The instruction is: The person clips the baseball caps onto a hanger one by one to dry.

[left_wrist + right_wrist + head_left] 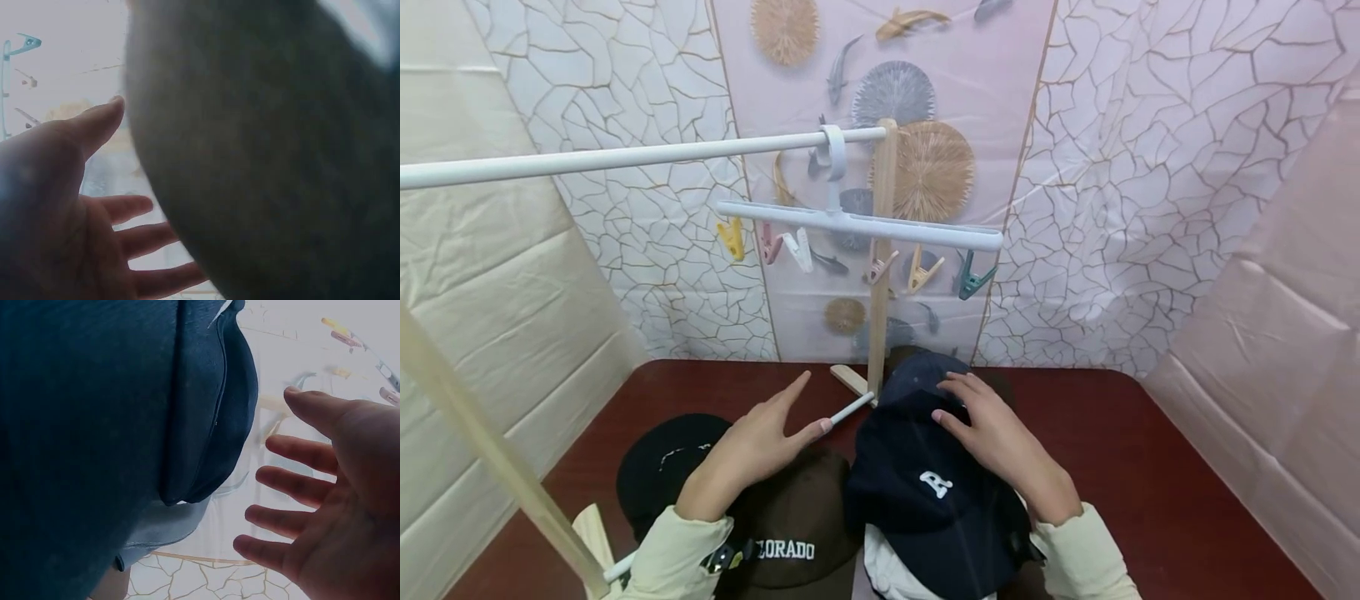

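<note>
My left hand hovers over a brown cap with white lettering, fingers spread and holding nothing. Beside it on the left lies a black cap. To the right, my right hand is extended over the edge of a navy cap bearing a white letter R. In the right wrist view, the navy cap is apart from the fingertips. A large dark, blurred cap surface fills much of the left wrist view near the left fingers. Behind the navy cap sits a blue-grey cap.
A rack with a white rail and wooden post stands over the dark red table. From the rail hangs a pale hanger with several coloured clips, including a green clip. White fabric shows beneath the navy cap.
</note>
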`<action>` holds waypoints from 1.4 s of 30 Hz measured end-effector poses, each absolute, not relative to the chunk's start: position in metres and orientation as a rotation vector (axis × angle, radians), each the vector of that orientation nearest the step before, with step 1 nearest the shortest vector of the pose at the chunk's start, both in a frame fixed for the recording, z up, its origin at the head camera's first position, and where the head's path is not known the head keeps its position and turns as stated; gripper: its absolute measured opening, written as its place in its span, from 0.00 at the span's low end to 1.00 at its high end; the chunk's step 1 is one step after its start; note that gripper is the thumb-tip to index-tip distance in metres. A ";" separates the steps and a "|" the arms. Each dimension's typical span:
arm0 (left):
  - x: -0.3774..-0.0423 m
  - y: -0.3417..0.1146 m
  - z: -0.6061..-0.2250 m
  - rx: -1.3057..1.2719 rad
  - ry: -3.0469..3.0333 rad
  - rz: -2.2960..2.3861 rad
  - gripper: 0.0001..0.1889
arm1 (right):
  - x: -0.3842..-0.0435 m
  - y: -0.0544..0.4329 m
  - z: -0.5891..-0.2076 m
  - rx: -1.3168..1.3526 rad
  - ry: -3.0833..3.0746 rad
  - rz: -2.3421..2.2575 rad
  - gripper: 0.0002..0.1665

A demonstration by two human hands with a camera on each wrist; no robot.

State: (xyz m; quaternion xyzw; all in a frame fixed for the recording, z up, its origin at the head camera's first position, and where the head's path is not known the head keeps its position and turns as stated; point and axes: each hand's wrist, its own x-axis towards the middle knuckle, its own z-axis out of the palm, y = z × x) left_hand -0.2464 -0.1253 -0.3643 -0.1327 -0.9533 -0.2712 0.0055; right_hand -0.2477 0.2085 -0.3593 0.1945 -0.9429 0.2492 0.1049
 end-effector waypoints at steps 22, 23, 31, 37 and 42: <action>-0.234 -0.108 -0.382 -0.879 -3.066 -0.996 0.30 | -0.246 0.207 -0.369 0.637 -2.948 0.943 0.43; -0.233 -0.106 -0.382 -0.877 -3.074 -0.982 0.31 | -0.245 0.208 -0.368 0.633 -2.953 0.943 0.43; -0.227 -0.098 -0.379 -0.870 -3.108 -0.779 0.37 | -0.250 0.206 -0.366 0.663 -2.959 0.936 0.41; -0.228 -0.096 -0.380 -0.927 -3.128 -0.759 0.38 | -0.253 0.204 -0.365 0.649 -2.970 0.936 0.40; -0.230 -0.100 -0.383 -0.964 -3.133 -0.720 0.35 | -0.251 0.204 -0.365 0.661 -2.994 0.965 0.41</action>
